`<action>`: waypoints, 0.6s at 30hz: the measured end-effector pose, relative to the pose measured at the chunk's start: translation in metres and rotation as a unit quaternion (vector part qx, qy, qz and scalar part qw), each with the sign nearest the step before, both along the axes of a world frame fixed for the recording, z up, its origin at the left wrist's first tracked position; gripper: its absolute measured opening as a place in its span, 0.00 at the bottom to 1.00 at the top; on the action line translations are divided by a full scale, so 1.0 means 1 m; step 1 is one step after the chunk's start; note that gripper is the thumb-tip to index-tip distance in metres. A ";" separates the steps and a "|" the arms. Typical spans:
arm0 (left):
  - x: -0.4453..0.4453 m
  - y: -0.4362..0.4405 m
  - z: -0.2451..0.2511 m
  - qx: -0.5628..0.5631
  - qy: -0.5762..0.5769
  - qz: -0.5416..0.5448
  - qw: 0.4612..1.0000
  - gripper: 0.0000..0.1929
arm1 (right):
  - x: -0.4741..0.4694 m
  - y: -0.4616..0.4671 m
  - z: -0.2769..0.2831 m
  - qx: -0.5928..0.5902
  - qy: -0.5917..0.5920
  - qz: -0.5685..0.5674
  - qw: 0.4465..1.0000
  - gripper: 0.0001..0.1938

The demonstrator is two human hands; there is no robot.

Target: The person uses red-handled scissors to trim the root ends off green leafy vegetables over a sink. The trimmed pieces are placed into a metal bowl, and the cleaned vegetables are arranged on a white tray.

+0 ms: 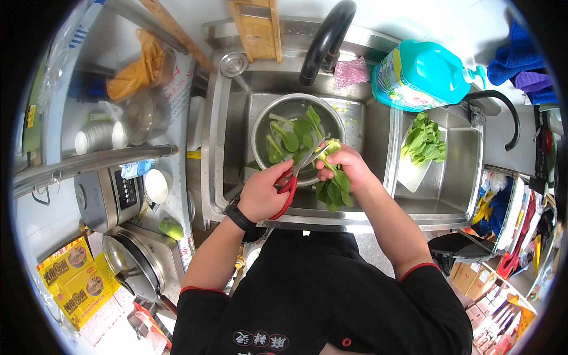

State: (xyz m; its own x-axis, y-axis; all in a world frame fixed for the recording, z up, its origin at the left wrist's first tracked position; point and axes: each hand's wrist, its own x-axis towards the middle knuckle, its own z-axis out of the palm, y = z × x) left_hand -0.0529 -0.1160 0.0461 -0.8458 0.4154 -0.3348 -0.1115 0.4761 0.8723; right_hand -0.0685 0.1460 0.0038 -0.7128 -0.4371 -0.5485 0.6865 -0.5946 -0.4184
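Observation:
My left hand grips the red handles of a pair of scissors. The metal blades are parted and point at the pale stem end of a leafy green vegetable. That bunch is held in my right hand, its dark leaves hanging down past the near rim of the bowl. Below both hands a round stainless steel bowl stands in the large sink basin. Several loose leaves with stems lie inside the bowl, apparently in water.
In the smaller right basin, more greens rest on a white tray. A black faucet arches over the bowl's far side. Behind the divider stands a turquoise detergent jug, beside a pink sponge. A wooden slicer leans at the back.

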 end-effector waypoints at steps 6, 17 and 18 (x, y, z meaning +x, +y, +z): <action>0.001 0.004 0.004 0.002 -0.002 -0.007 1.000 0.28 | 0.002 0.002 0.003 0.018 0.005 0.007 1.000 0.18; 0.012 -0.002 -0.019 0.115 -0.285 0.173 0.936 0.26 | -0.002 -0.001 -0.011 0.065 -0.009 -0.004 0.998 0.17; 0.013 -0.006 -0.021 0.136 -0.296 0.203 0.923 0.26 | -0.001 0.001 -0.015 0.040 -0.015 -0.016 0.999 0.18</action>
